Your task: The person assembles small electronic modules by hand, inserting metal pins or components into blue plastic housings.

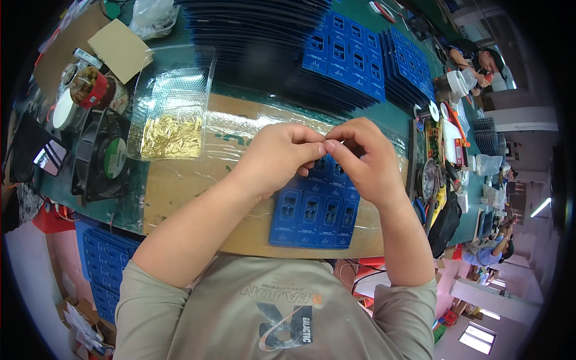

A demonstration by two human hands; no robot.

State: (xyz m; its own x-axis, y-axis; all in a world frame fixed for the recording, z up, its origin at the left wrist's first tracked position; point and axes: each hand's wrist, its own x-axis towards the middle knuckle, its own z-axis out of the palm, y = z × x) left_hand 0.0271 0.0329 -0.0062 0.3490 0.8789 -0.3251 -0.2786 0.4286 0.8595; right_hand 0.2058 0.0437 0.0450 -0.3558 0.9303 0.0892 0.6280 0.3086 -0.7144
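Note:
My left hand (283, 155) and my right hand (367, 161) meet fingertip to fingertip over the far part of a blue circuit board panel (309, 223). Both are closed, thumb against forefinger. Whatever lies between the fingertips is too small or too hidden to name. The panel rests flat on a tan cardboard sheet (180, 198), and its far part is partly covered by my hands. To the left, a clear plastic tray (180, 84) holds a heap of small gold-coloured metal pieces (171, 138).
Tall stacks of blue panels (345, 57) stand at the back. At left are a black fan (102, 155), a jar (90, 85) and a phone (50, 156). Hand tools (438, 198) crowd the right side. A co-worker (480, 60) sits at the far right.

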